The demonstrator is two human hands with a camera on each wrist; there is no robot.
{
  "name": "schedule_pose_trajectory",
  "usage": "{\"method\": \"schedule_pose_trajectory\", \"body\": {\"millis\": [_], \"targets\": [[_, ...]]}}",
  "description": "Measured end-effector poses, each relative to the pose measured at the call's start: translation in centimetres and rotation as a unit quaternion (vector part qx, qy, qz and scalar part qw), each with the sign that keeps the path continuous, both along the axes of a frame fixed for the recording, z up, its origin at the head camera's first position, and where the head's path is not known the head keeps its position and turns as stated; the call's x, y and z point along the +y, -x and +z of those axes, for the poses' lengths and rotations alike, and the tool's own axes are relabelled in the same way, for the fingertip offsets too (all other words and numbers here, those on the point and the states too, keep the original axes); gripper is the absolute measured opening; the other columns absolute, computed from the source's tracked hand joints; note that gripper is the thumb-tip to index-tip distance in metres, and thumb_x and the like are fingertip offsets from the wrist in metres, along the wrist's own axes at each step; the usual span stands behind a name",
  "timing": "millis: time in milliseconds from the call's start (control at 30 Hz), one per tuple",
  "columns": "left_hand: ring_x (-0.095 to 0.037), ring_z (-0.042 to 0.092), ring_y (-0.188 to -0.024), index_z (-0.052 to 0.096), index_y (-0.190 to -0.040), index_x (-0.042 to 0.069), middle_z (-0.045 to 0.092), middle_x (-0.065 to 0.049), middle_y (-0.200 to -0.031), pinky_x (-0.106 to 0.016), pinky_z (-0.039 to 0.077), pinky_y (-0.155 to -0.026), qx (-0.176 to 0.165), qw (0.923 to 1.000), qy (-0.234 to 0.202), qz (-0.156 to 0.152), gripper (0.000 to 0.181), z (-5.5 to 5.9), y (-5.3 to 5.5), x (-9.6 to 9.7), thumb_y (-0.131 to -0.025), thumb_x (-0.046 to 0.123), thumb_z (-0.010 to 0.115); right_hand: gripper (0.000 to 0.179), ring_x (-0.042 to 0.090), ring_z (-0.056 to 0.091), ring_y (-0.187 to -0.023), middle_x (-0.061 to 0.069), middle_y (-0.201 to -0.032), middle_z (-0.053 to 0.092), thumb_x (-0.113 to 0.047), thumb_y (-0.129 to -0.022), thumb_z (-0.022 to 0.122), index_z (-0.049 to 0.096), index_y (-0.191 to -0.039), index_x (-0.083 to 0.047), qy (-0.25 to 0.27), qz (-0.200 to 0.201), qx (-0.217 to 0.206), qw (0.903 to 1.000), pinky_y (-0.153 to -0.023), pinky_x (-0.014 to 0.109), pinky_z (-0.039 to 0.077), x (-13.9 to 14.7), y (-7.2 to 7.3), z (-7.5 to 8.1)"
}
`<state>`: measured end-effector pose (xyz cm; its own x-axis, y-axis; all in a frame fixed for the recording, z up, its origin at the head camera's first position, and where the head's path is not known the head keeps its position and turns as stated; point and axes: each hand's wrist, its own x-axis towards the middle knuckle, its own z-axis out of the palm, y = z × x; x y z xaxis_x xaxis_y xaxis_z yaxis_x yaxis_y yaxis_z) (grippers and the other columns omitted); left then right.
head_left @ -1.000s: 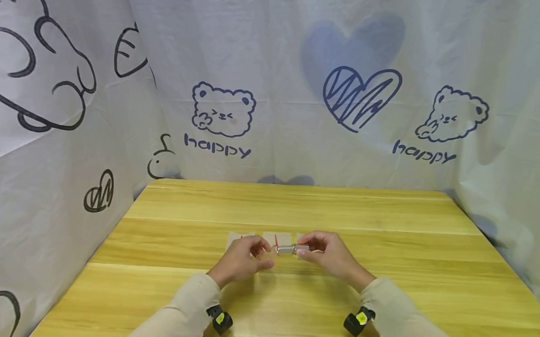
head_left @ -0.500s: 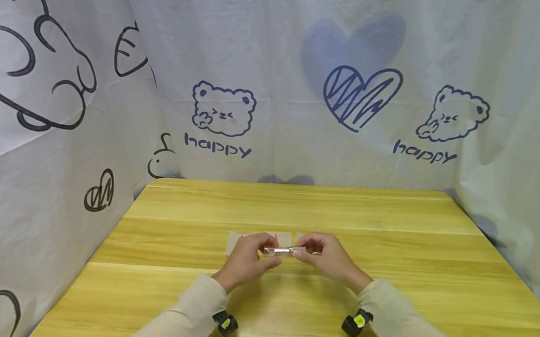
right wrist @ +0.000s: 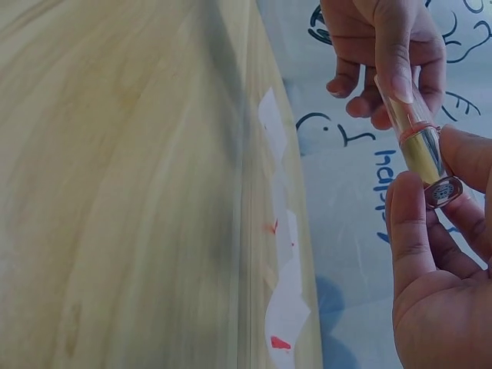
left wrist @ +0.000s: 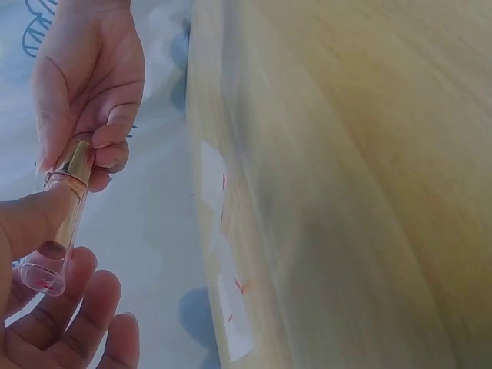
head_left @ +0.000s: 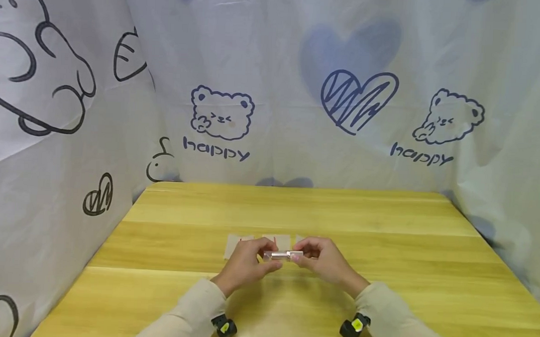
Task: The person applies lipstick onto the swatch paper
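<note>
A lipstick (head_left: 281,255) with a clear cap and a gold base is held level between both hands, above the table. My left hand (head_left: 248,263) pinches the clear cap (left wrist: 46,273) between thumb and fingers; its other fingers are spread loosely below. The thumb and fingers of my right hand (head_left: 325,259) grip the gold base (right wrist: 421,157), and a small round label shows on its end in the right wrist view. Through the cap, the gold inner tube and a reddish tip show in the left wrist view. The cap sits over them and reaches the base.
Pale paper pieces (head_left: 231,246) with red marks lie in a row on the wooden table (head_left: 385,214), just beyond the hands and partly hidden by them. White cloth (head_left: 289,134) printed with bears and hearts hangs behind and at both sides.
My left hand has moved slightly right and closed its fingers on the cap, which now covers the lipstick's left part. My right hand has shifted a little left with the base.
</note>
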<state>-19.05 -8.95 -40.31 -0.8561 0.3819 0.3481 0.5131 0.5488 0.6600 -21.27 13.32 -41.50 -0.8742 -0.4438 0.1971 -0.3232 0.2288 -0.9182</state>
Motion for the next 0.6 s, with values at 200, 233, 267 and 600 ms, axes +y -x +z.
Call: {"method": "schedule_pose_trajectory", "body": {"millis": [200, 233, 267, 600], "targets": [[-0.013, 0.06, -0.075, 0.069, -0.092, 0.008, 0.066, 0.004, -0.084, -0.024, 0.046, -0.058, 0.01, 0.9999, -0.005, -0.007, 0.015, -0.1, 0.06, -0.05, -0.083, 0.015, 0.079, 0.021, 0.015, 0.062, -0.073, 0.006, -0.087, 0.066, -0.014, -0.09, 0.071, 0.067, -0.102, 0.002, -0.003, -0.002, 0.0, 1.0, -0.063, 0.027, 0.053, -0.12, -0.21, 0.16], [-0.013, 0.06, -0.075, 0.069, -0.092, 0.009, 0.066, 0.004, -0.084, -0.024, 0.046, -0.058, 0.012, 0.9999, -0.005, -0.008, 0.015, -0.08, 0.07, -0.05, -0.083, 0.015, 0.079, 0.021, 0.015, 0.062, -0.072, 0.007, -0.087, 0.066, -0.013, -0.09, 0.071, 0.067, -0.102, 0.003, -0.003, -0.002, 0.0, 1.0, -0.063, 0.028, 0.053, -0.14, -0.23, 0.22], [-0.013, 0.06, -0.075, 0.069, -0.092, 0.009, 0.066, 0.005, -0.083, -0.024, 0.046, -0.058, 0.012, 0.9999, -0.004, -0.008, 0.014, -0.06, 0.09, -0.05, -0.083, 0.015, 0.079, 0.02, 0.015, 0.062, -0.073, 0.007, -0.087, 0.066, -0.013, -0.09, 0.071, 0.067, -0.102, 0.003, -0.003, 0.0, 0.0, 1.0, -0.063, 0.028, 0.054, -0.18, -0.25, 0.26], [-0.011, 0.061, -0.076, 0.07, -0.091, 0.009, 0.067, 0.005, -0.084, -0.025, 0.048, -0.06, 0.002, 0.9998, 0.001, -0.019, 0.014, 0.04, 0.08, -0.2, -0.083, 0.015, 0.079, 0.018, 0.015, 0.06, -0.072, 0.008, -0.088, 0.063, -0.009, -0.09, 0.07, 0.066, -0.101, 0.004, -0.006, 0.013, -0.008, 0.9999, -0.062, 0.027, 0.054, -0.41, -0.47, 0.35]]}}
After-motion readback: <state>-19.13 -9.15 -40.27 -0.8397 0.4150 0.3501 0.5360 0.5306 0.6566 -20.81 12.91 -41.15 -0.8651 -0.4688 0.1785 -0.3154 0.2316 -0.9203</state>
